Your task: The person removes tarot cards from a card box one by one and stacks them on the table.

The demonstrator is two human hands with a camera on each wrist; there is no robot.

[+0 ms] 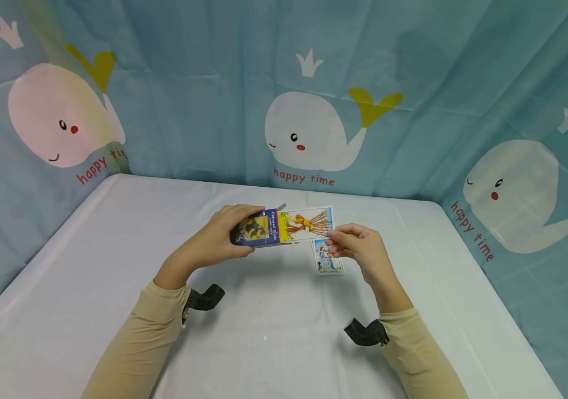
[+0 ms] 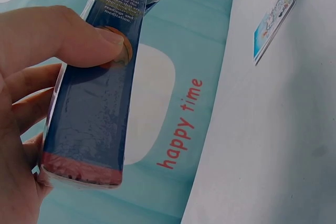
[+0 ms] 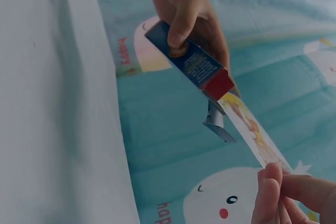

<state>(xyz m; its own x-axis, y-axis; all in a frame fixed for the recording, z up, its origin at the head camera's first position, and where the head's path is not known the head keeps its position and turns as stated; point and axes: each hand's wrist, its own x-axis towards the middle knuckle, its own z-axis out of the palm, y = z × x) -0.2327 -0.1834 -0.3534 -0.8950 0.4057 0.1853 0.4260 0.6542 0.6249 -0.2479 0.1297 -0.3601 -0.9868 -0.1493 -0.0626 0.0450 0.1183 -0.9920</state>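
Note:
My left hand [image 1: 216, 235] grips a blue tarot card box [image 1: 259, 228], thumb on one narrow side and fingers on the other. In the left wrist view the box [image 2: 94, 108] shows its dark blue side with red ends. Its flap [image 3: 216, 121] hangs folded out at the open end. A tarot card [image 1: 306, 224] with a yellow-clad figure and a bundle of staves sticks out of that end. Its outer edge is pinched between the thumb and fingers of my right hand [image 1: 361, 244]. Below the card, a small stack of cards [image 1: 327, 259] lies face up on the table.
A white cloth covers the table [image 1: 264, 338]. Blue curtains [image 1: 204, 111] printed with whales stand behind it and along both sides. Black wrist cameras [image 1: 206, 298] are strapped at both sleeves.

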